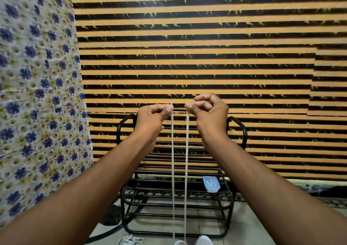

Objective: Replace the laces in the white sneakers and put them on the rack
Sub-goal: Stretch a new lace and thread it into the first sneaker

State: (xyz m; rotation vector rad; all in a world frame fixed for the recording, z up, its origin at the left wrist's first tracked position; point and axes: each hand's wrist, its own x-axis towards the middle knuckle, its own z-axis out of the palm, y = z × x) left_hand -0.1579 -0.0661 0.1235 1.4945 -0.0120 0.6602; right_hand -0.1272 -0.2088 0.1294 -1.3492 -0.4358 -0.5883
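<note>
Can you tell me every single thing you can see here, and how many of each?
Long cream shoelace strands: two, cream, hanging straight down side by side from the hands to the bottom edge.
Black metal shoe rack: one, black, on the floor ahead, against the wall.
White sneakers: two toes showing, white, bottom edge below the rack.
Loose white lace: one bundle, white, on the floor left of the sneakers.
Small clear plastic tub: one, whitish, on a rack shelf at right.
Orange-and-black striped mat: one, covering the wall behind.
Blue-flowered cloth: one, at left.
Left hand: one, fingers pinching the left strand.
Right hand: one, fingers pinching the right strand.
</note>
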